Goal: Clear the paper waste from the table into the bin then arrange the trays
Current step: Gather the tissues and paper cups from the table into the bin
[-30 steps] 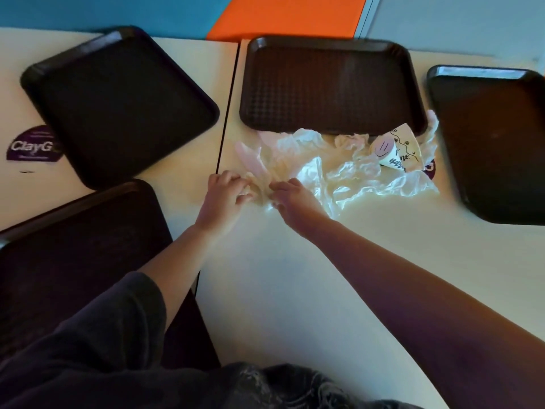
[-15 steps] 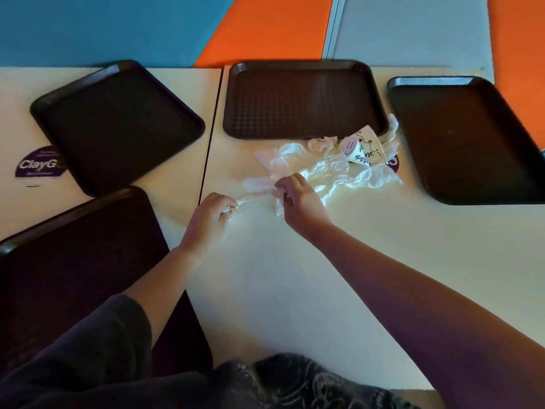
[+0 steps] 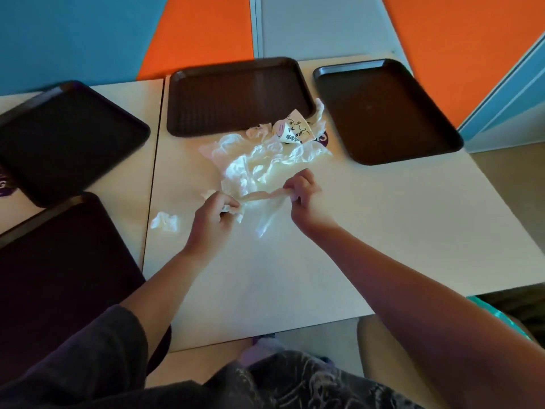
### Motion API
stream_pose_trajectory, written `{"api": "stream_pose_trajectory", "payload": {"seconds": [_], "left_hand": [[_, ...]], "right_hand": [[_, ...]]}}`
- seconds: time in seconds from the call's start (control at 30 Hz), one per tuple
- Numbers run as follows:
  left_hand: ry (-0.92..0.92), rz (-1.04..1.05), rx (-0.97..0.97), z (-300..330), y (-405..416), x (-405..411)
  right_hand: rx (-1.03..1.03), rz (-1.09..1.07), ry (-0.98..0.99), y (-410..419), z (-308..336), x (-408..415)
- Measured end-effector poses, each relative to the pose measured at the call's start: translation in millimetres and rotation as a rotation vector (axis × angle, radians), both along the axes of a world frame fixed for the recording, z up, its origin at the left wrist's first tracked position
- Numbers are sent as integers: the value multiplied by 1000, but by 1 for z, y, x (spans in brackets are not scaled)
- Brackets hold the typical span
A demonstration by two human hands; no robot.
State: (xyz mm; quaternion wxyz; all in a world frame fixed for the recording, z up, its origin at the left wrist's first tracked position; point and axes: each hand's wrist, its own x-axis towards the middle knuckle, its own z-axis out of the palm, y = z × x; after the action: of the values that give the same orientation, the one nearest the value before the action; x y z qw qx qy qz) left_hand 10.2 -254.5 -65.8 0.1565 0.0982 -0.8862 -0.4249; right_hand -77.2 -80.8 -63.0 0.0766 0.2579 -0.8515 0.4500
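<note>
Four dark trays [image 3: 239, 95], nothing visible in them. Left hand [image 3: 211, 221] and right hand [image 3: 306, 199], fingers curled, pinch crumpled paper [image 3: 259, 169] stretched between them.

We now see our left hand [image 3: 211, 215] and right hand [image 3: 303, 194] farther apart than a moment ago, a twisted strip of thin paper [image 3: 262, 194] stretched taut between them where before the fingers nearly met. The crumpled paper heap [image 3: 265, 163] is drawn out toward us, its near edge lifted off the table [image 3: 383, 219]. A small torn wad [image 3: 165, 222] now lies alone left of our left hand. Our view sits higher and farther back, so the table's near edge shows.
</note>
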Motion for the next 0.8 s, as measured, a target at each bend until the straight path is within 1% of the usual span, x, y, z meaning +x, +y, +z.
{"api": "stream_pose_trajectory", "payload": {"seconds": [0.13, 0.3, 0.47, 0.63, 0.7, 0.8], "left_hand": [[-45, -66, 40, 2, 53, -2], [-90, -194, 102, -3, 120, -5], [-202, -289, 175, -11, 188, -3], [-317, -400, 239, -16, 251, 3], [-353, -466, 226, -19, 277, 6], [-377, -583, 142, -26, 317, 10]], "right_hand": [[-30, -90, 0, 56, -3, 12], [6, -259, -37, 128, -10, 30], [54, -430, -69, 198, -17, 57], [88, -529, -132, 259, -23, 90], [101, -596, -169, 284, -29, 104], [125, -688, -215, 318, -38, 127]]}}
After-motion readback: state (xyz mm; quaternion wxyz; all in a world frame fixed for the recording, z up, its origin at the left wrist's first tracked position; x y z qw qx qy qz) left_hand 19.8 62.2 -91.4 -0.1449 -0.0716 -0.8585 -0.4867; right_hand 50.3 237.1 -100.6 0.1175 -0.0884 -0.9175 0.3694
